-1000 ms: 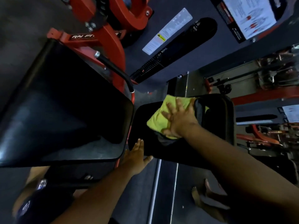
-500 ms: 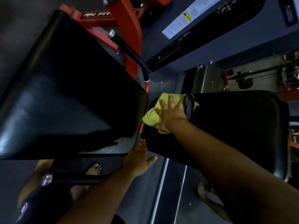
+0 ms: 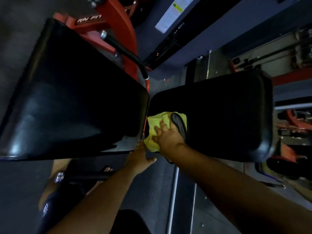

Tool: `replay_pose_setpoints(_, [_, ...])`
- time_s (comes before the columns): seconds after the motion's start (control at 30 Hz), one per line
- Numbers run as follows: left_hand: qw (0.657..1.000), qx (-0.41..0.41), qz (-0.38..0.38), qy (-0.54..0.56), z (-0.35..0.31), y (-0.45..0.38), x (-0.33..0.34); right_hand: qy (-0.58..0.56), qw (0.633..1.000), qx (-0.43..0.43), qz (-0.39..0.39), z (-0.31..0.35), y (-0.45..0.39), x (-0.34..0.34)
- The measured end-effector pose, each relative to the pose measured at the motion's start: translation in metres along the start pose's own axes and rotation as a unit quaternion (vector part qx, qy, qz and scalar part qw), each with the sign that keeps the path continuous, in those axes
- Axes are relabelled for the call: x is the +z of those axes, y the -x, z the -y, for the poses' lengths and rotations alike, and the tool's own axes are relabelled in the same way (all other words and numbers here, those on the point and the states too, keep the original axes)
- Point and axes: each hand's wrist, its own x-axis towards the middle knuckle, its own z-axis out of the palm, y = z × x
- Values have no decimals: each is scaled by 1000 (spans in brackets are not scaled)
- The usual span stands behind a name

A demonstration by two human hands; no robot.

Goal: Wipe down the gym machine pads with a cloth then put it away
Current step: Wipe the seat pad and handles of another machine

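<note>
Nearest me, my left hand [image 3: 141, 156] rests flat, fingers straight, against the near edge of the left black pad [image 3: 70, 98]. Just beyond, my right hand [image 3: 166, 137] presses the yellow cloth [image 3: 156, 122] with spread fingers onto the near-left corner of the right black pad [image 3: 219, 112]. Farther off, the red frame [image 3: 118, 26] rises.

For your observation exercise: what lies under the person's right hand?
The right hand presses flat on a yellow cloth lying on the black pad. The pad surface beneath cloth and hand is covered.
</note>
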Motion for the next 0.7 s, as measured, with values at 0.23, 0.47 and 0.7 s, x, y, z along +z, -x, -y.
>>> replay_pose_setpoints(0.23, [997, 79, 5, -23, -107, 31, 0, -51, 994, 74, -70, -76, 114, 2])
replay_pose_setpoints(0.47, [983, 113, 51, 139, -217, 90, -20, -125, 954, 148, -230, -122, 207, 26])
replay_pose_setpoints(0.7, [937, 69, -26, 342, -265, 148, -52, -319, 848, 166, -390, -82, 217, 24])
